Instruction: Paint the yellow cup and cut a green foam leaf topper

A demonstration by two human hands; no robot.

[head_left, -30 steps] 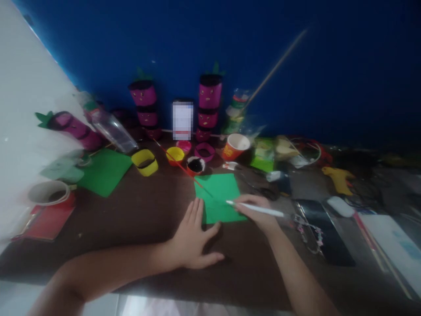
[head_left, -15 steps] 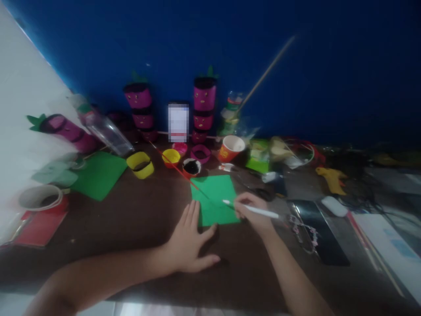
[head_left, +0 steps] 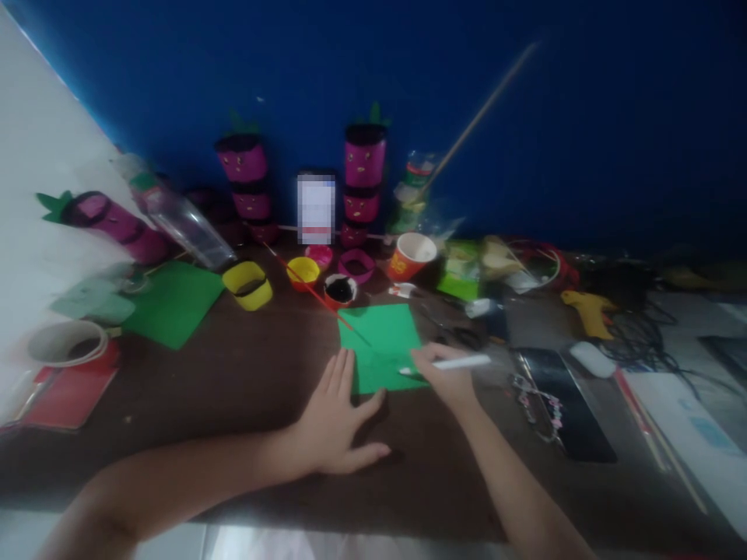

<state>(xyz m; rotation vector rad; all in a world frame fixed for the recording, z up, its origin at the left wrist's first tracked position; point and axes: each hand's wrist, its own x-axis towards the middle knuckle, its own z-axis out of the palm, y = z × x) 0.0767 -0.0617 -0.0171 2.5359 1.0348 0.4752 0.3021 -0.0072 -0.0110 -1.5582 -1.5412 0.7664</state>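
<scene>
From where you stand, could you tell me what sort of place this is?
Probably a craft table against a wall: green sheet under a white pen, yellow glue gun, and decorated purple figures standing at the back.

I can't read any words or numbers. The red cup (head_left: 404,268), farther away than the right hand (head_left: 452,381), has yellow marks. The white sheet (head_left: 680,400) right of that hand has blue marks. Both are too blurry.

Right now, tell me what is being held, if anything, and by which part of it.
The right hand holds a white pen near its tip; the left hand lies flat, gripping nothing.
</scene>
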